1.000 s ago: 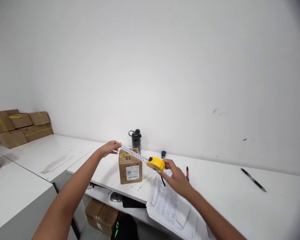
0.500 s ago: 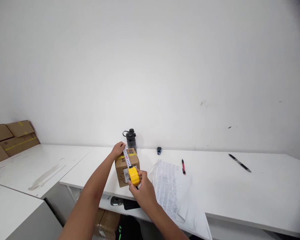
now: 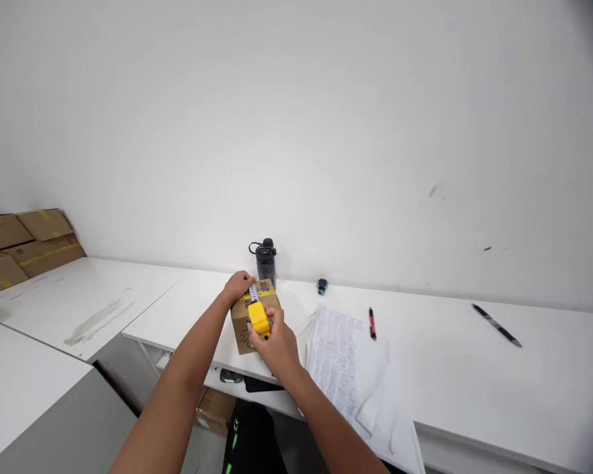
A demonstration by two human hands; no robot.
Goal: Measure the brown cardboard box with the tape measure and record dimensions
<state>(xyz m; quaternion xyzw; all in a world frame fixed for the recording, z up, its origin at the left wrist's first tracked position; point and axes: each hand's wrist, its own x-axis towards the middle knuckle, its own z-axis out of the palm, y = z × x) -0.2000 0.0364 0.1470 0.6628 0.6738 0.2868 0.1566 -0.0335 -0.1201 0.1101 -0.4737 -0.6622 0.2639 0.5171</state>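
Observation:
A small cardboard box (image 3: 242, 329) with yellow tape stands near the front edge of the white desk. My right hand (image 3: 281, 342) is closed around a yellow tape measure (image 3: 259, 319), held over the box's near top edge. A short length of white blade (image 3: 254, 293) runs from it across the box top toward the far edge. At that far left edge, my left hand (image 3: 240, 286) has its fingers closed at the blade's end, touching the box. The fingertips there are partly hidden.
Behind the box stands a dark water bottle (image 3: 265, 260). To the right lie a watch (image 3: 322, 286), handwritten papers (image 3: 333, 355), a red pen (image 3: 372, 324) and a black pen-like tool (image 3: 497, 325). Several cardboard boxes (image 3: 44, 257) are stacked far left. A shelf (image 3: 237, 388) sits below the desk.
The tape measure in my right hand has moved back toward my left hand, so less blade shows. My left hand stays at the box's far edge. The whole view has shifted slightly.

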